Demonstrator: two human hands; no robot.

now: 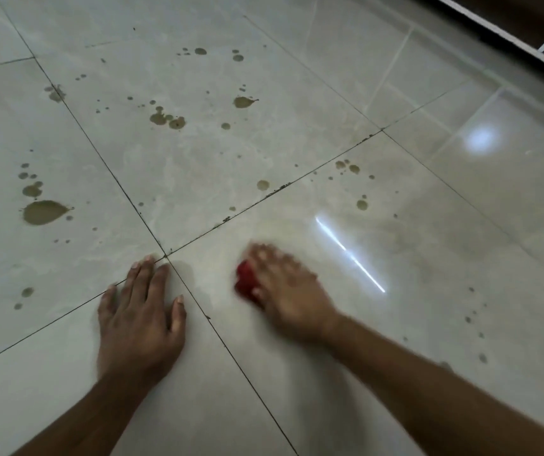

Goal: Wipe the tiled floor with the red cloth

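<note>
Two bare hands are on the tiled floor [297, 77]: the right hand [288, 291], blurred, presses down on the red cloth [246, 280], which shows only at the thumb side, under the fingers. The left hand [139, 311] lies flat beside it with fingers spread, holding nothing. Brown spill spots [44, 211] lie farther out on the tiles.

The red cloth [246, 282] is bunched into a small wad, pressed flat on the tiled floor [395, 373] and mostly covered, so only its left edge shows; it is blurred. The floor is made of large, glossy, pale grey tiles with dark grout lines. Brownish spots and puddles [44, 212] are scattered over the tiles beyond and to the left of the cloth.
</note>
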